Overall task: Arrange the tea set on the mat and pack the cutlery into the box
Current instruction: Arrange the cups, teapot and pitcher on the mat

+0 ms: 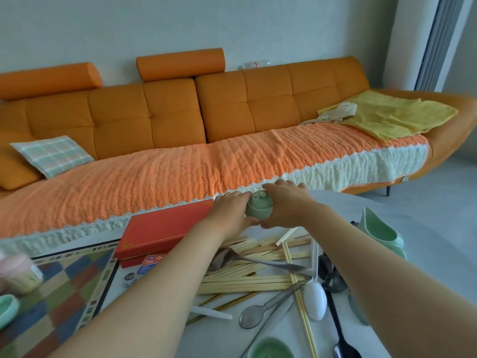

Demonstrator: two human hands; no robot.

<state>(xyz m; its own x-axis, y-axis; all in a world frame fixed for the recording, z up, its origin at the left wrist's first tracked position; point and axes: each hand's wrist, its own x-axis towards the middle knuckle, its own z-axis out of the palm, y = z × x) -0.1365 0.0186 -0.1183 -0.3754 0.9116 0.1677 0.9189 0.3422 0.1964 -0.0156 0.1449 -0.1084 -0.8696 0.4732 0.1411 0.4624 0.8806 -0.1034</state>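
A small pale green lidded teapot stands at the far edge of the white table. My left hand cups its left side and my right hand cups its right side, with the fingertips meeting in front. The chequered mat lies at the near left with a green cup on its left edge. A red box, closed, lies beyond the mat. Wooden chopsticks, metal spoons and a white spoon lie in a heap between my arms.
A green pitcher stands at the right, and a green bowl sits at the near edge. A blurred cream jar sits on the mat's far left. An orange sofa with a knitted throw runs right behind the table.
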